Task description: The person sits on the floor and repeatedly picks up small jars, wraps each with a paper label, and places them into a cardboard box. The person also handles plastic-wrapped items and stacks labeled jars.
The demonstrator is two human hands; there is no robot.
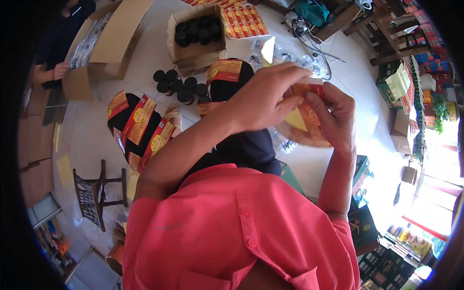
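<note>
My left hand reaches across from the left and pinches the upper part of a red-and-gold label sheet. On the sheet's right side, my right hand grips it between thumb and fingers. The sheet is bent and partly blurred, with pale yellow backing showing. Both hands' fingertips are close together near its top edge. Strips of red-and-gold labels lie across the black trouser legs at the left. Another label piece rests on dark cloth above my left forearm.
Black-lidded jars stand on the floor by an open carton of similar jars. Further label sheets lie behind. Plastic-wrapped items and cables are beyond my hands. A person's hand touches a large carton; a small chair stands left.
</note>
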